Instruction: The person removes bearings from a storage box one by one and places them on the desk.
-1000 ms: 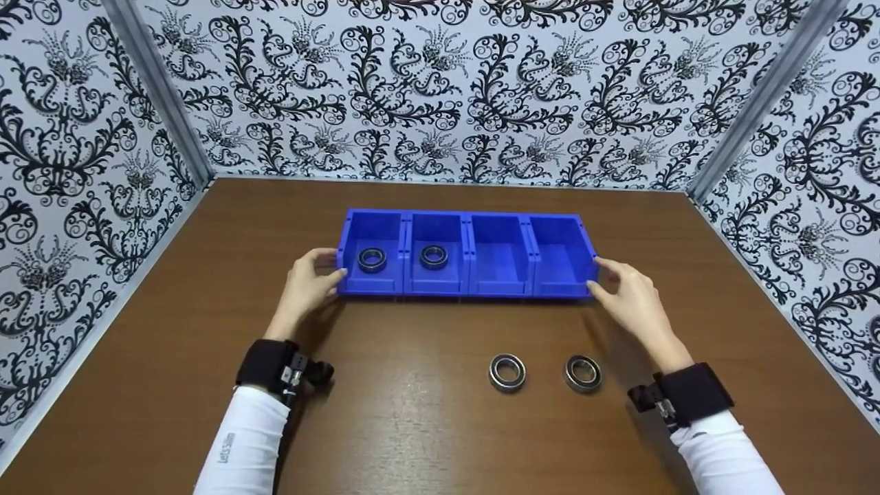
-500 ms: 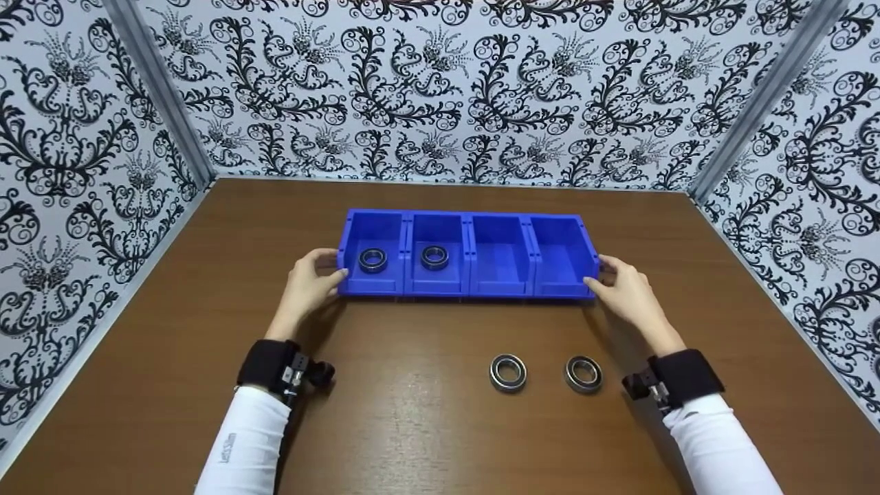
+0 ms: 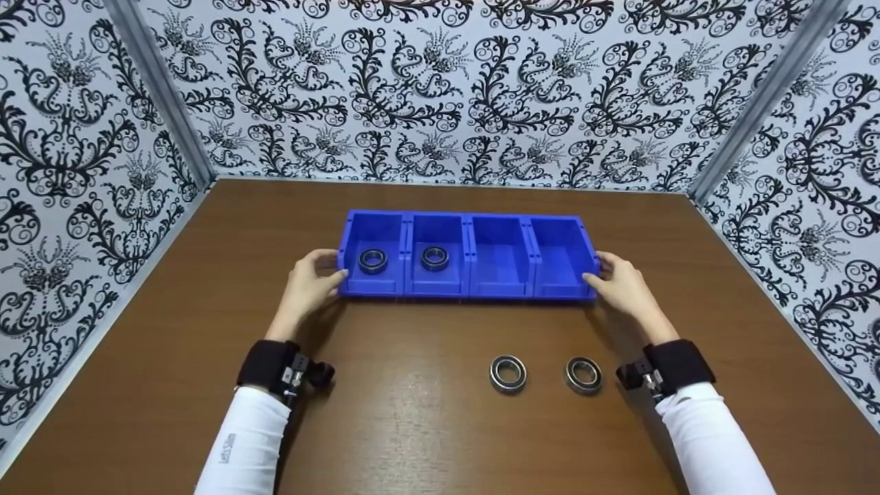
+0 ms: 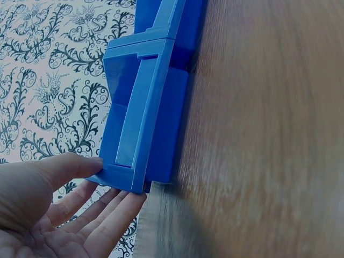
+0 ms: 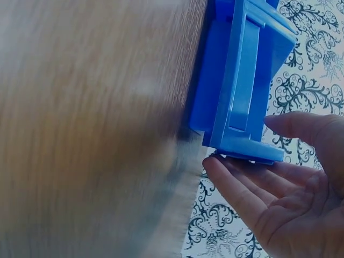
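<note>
A row of joined blue storage bins (image 3: 500, 289) stands on the table, one bearing (image 3: 372, 261) in its leftmost compartment and another bearing (image 3: 434, 258) in the compartment beside it. At the row's left end my left hand (image 3: 308, 285) grips the side wall, thumb at the front corner. My right hand (image 3: 627, 289) holds the opposite end in the same way. In the left wrist view, the thumb (image 4: 72, 165) lies on the bin's edge with the fingers against its outer side. The right wrist view shows fingers (image 5: 236, 188) against the end wall and the thumb at the rim.
Two more bearings lie on the brown table (image 3: 405, 440) in front of the bins: a left one (image 3: 507, 375) and a right one (image 3: 584, 376), the latter near my right wrist. Patterned wall panels (image 3: 440, 89) enclose the table at the back and sides.
My right hand and forearm have shifted slightly left, and the fingers have settled closer round the right end of the bins. My left hand, the bins and the bearings look unmoved.
</note>
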The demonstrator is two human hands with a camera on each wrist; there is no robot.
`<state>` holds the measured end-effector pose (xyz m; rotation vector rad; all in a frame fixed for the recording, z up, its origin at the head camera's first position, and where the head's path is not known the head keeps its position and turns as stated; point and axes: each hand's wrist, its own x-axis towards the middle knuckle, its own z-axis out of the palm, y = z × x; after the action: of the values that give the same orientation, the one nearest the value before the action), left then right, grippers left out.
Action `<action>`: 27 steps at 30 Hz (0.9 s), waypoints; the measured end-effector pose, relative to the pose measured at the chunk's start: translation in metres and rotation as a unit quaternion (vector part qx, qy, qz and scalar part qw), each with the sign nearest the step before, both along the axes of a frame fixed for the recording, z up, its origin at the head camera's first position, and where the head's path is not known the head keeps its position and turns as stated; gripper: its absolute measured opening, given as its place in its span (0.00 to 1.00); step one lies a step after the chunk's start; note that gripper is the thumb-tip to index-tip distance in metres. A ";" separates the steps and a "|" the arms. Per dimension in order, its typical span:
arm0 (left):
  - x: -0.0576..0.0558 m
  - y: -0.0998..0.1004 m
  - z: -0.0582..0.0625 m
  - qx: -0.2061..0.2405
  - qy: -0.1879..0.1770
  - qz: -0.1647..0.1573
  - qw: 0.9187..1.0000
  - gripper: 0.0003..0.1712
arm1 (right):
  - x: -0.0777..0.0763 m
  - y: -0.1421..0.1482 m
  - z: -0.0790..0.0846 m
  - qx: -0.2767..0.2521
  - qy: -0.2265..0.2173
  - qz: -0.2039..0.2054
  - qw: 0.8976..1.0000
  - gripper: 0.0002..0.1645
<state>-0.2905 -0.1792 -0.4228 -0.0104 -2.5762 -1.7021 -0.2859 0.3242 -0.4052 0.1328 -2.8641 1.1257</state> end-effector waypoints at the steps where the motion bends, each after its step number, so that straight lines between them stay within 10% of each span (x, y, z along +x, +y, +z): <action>1: 0.000 0.000 0.000 0.002 0.000 0.000 1.000 0.27 | -0.001 0.001 -0.001 -0.004 -0.001 0.002 1.000 0.36; 27: -0.003 -0.001 0.000 -0.011 -0.006 0.002 1.000 0.27 | -0.018 0.004 -0.015 -0.068 -0.002 0.008 0.998 0.29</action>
<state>-0.2932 -0.1801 -0.4232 0.0028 -2.6017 -1.6770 -0.3034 0.3283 -0.4202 0.1468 -2.7835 1.3189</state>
